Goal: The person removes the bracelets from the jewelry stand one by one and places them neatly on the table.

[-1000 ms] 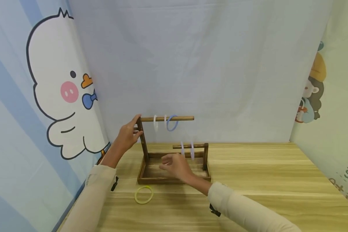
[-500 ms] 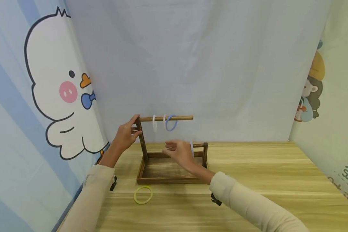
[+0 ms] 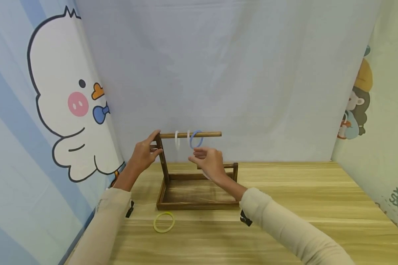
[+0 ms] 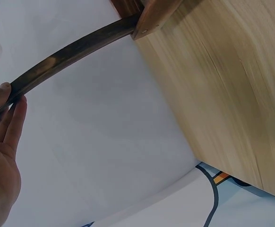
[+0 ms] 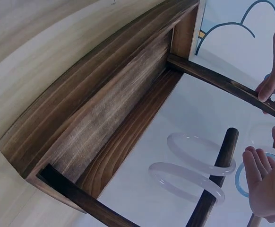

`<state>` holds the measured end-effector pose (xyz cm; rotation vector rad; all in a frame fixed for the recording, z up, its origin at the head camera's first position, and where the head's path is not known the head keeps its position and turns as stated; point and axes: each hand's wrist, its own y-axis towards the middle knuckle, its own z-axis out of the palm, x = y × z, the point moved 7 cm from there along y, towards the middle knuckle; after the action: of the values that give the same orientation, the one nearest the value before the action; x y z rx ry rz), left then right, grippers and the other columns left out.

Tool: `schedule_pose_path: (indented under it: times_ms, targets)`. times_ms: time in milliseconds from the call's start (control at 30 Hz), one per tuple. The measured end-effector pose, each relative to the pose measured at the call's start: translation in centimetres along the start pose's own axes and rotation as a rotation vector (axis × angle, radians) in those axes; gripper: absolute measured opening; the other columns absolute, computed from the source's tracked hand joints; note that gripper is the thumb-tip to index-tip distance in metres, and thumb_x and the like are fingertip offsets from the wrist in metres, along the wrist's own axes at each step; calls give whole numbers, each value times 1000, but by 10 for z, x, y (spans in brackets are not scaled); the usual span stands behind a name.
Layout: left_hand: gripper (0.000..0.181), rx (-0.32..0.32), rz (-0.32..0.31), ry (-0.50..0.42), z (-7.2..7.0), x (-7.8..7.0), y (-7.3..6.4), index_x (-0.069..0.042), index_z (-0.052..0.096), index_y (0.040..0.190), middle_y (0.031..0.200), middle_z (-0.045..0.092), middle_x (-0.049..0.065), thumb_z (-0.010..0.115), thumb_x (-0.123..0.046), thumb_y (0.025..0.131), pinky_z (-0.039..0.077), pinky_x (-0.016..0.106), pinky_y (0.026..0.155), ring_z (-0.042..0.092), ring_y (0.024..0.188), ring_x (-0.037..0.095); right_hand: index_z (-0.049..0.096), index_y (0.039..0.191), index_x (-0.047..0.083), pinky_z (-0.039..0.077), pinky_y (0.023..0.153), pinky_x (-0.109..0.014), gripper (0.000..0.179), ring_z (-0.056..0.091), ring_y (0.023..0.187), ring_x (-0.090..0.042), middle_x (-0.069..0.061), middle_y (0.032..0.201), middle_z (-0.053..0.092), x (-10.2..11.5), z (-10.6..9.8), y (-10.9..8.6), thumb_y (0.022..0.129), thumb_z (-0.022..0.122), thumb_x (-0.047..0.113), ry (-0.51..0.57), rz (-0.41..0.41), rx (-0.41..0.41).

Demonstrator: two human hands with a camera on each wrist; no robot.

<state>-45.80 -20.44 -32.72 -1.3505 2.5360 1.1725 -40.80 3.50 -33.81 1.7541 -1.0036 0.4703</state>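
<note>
A dark wooden rack has a tall post with a long upper bar and a short post with a lower bar. My left hand grips the top of the tall post, thumb and fingers on either side of it in the left wrist view. My right hand is just below a blue ring on the upper bar, fingers loosely bent and the thumb apart; contact with the ring cannot be made out. Two pale rings, one white, hang left of the blue one. Two lilac rings circle the lower bar, hidden behind my right hand in the head view.
A yellow ring lies flat on the wood-grain table, in front of the rack's tray. A grey-white cloth hangs behind the table. Printed cloths stand at the left and right sides.
My right hand has risen from above the tray, past the lower bar, to just under the blue ring. My left hand stays on the post, and the rings have not visibly moved.
</note>
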Motion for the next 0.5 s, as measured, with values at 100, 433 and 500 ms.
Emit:
schedule_pose_path:
  times_ms: [100,433,500]
  targets:
    - [78,12,-10,1,0,-1,0,-2,38,158,131,62,33,77,7,91,66,47,85,73,101,44,75,120,-4,67,80,-34,37,78,94,-28,-18,107,78,-1,-2,3,91,84,17,3,5,-14]
    - [78,6,10,5,-1,-3,0,0,38,158,131,63,33,77,7,90,66,47,85,74,100,44,72,123,-5,63,95,-46,39,73,109,-35,-24,119,73,-3,0,12,92,83,16,60,-23,-83]
    - [78,6,15,8,-1,-2,0,0,38,158,130,63,33,77,7,90,66,47,84,74,100,43,72,123,-6,61,97,-49,39,72,111,-37,-26,121,72,-3,0,14,91,83,14,74,-23,-91]
